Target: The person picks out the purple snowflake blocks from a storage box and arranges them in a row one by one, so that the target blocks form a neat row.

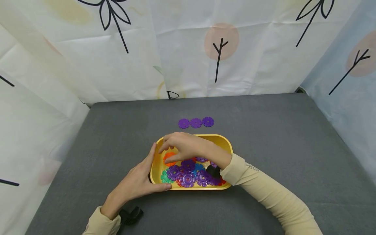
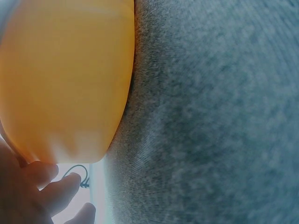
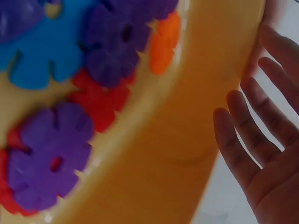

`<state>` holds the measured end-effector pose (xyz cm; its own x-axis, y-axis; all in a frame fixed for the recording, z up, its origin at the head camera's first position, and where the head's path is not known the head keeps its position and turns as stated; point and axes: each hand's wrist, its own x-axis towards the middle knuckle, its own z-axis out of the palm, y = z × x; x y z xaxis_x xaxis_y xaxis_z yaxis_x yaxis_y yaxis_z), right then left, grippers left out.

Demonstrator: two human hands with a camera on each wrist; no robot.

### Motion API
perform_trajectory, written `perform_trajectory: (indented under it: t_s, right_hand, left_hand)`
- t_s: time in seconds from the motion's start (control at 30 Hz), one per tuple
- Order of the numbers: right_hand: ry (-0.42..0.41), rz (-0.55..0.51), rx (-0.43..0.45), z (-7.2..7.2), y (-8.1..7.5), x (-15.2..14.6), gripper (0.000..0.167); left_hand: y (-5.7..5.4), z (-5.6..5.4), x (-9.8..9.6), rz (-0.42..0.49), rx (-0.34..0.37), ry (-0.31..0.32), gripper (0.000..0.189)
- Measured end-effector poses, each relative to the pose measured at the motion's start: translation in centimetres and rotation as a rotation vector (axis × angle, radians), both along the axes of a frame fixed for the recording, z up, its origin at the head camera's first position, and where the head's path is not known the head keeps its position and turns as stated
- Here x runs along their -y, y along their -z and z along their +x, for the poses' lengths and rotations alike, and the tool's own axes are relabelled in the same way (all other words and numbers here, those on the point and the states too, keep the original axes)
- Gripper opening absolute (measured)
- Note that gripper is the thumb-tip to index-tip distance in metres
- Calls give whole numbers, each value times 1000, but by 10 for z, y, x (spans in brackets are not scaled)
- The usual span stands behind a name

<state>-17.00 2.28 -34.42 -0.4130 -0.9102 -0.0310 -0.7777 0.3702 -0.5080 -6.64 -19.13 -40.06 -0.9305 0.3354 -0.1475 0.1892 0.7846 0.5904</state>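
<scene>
A yellow plastic tray (image 1: 220,140) holds a pile of flower-shaped plastic discs, mostly purple (image 1: 187,179). My left hand (image 1: 138,178) grips the tray's left end, thumb over the near rim and fingers along the side; the left wrist view shows fingertips (image 2: 63,191) by the tray's outer wall. Above the tray hangs my right hand (image 1: 186,145), fingers loosely bent with nothing between them. An orange disc (image 1: 168,159) lies below its thumb. A green disc (image 1: 165,177) and a blue disc (image 1: 198,167) show among the purple, along with red discs (image 3: 100,100).
Three purple discs (image 1: 196,123) lie in a row on the grey tabletop (image 1: 279,147), just beyond the tray. White printed cloth (image 1: 185,49) hangs behind the table and at both sides. A black wrist strap (image 1: 131,216) is on the left wrist.
</scene>
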Motion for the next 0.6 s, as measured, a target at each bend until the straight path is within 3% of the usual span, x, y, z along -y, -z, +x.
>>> perform_trajectory:
  t_s: [0.37, 0.6]
  right_hand:
    - [-52, 222, 98, 2, 23, 6, 47]
    - [-87, 260, 82, 6, 29, 10, 51]
  left_hand:
    - [1, -1, 1, -5, 1, 6, 134]
    - [1, 0, 1, -7, -13, -2, 134]
